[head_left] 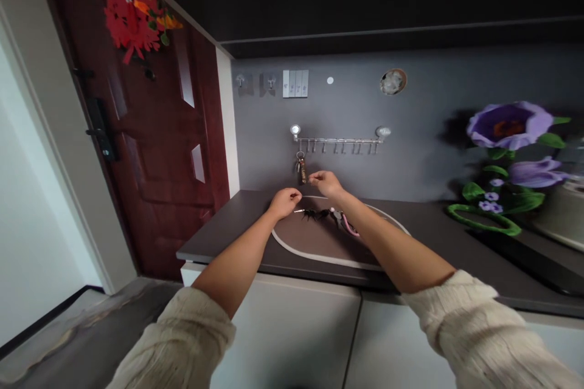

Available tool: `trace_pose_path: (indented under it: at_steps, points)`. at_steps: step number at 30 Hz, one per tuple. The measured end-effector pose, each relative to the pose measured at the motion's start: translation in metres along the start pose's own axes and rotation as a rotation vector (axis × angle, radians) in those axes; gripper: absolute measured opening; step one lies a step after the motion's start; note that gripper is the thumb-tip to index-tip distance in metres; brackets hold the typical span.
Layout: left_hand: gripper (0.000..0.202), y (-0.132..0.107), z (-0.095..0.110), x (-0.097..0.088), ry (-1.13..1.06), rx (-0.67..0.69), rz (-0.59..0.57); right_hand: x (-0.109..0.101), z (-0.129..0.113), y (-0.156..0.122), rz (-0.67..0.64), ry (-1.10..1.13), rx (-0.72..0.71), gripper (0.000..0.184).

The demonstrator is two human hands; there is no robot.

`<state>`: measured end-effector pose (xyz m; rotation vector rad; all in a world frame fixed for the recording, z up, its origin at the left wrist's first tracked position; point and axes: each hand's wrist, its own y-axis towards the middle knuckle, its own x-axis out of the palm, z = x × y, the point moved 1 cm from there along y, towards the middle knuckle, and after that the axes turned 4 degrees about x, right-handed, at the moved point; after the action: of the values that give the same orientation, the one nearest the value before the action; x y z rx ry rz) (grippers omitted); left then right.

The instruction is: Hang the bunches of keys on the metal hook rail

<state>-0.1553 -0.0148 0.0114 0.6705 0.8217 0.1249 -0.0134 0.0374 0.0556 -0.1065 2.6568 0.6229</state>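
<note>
Over worktop [219, 228] back edge, left hand [285, 201] and right hand [325, 182] slightly apart, both pinched, contents unclear, key bunch [301, 168] hanging vertically between.

The view comes from a camera on the person's head, looking forward and slightly down along both outstretched arms, with the left hand [285, 202] and right hand [326, 182] small at arm's length in mid-frame. It faces the worktop [219, 237] and the grey wall [410, 134] behind it, tilted so the door [155, 134] at the left leans, and takes in the cupboard fronts [296, 328] close below.
</note>
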Motion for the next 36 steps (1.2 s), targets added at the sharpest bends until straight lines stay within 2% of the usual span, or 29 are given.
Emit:
trace_pose_path:
  at_steps: [4, 7, 10, 14, 19, 28, 36]
  points:
    - [0.019, -0.003, 0.003, 0.004, 0.028, 0.027, -0.104, -0.007, 0.016, -0.025, -0.006, -0.194, -0.038, 0.01]
    - [0.018, -0.004, 0.001, 0.007, 0.044, 0.024, -0.135, -0.009, 0.028, -0.038, -0.063, -0.356, -0.067, 0.011]
    - [0.019, -0.004, -0.001, 0.011, 0.042, 0.022, -0.145, -0.009, 0.035, -0.044, -0.14, -0.507, -0.108, 0.014]
    - [0.019, -0.003, 0.002, 0.014, 0.063, 0.012, -0.164, -0.009, 0.036, -0.043, -0.174, -0.631, -0.128, 0.017]
    - [0.021, 0.0, 0.007, 0.019, 0.081, -0.054, -0.164, -0.006, 0.038, -0.04, -0.184, -0.684, -0.134, 0.018]
    - [0.013, 0.003, 0.007, 0.03, -0.128, -0.233, -0.177, -0.009, 0.042, -0.039, -0.183, -0.699, -0.091, 0.018]
    - [0.015, -0.001, 0.015, 0.027, -0.188, -0.28, -0.057, -0.008, 0.038, -0.041, -0.192, -0.696, -0.089, 0.02]
